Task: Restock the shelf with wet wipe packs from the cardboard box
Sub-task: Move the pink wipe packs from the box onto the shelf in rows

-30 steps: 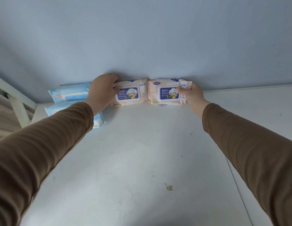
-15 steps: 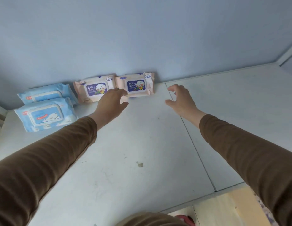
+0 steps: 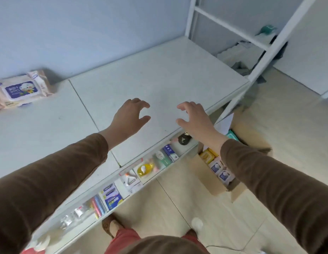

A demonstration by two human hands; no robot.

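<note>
A pink baby-wipes pack point(image 3: 22, 90) lies flat at the far left of the white top shelf point(image 3: 159, 74), against the blue wall. My left hand point(image 3: 130, 118) and my right hand point(image 3: 194, 120) hover empty over the shelf's front part, fingers spread and curled. The cardboard box point(image 3: 220, 186) stands open on the floor at the right, below my right forearm. Inside it are yellow, white-and-blue and teal wipe packs point(image 3: 221, 171), partly hidden by my sleeve.
A lower shelf point(image 3: 134, 178) under the top one carries several small goods: a yellow bottle, blue boxes, tubes. A white shelf frame point(image 3: 265, 52) rises at the right rear with bags behind it. Pale tiled floor point(image 3: 178, 208) lies below, my feet at the bottom.
Both hands let go of the two pink packs at the wall and pulled back empty. My view swung right and down, bringing the shelf's front edge, the lower shelf and the box into sight.
</note>
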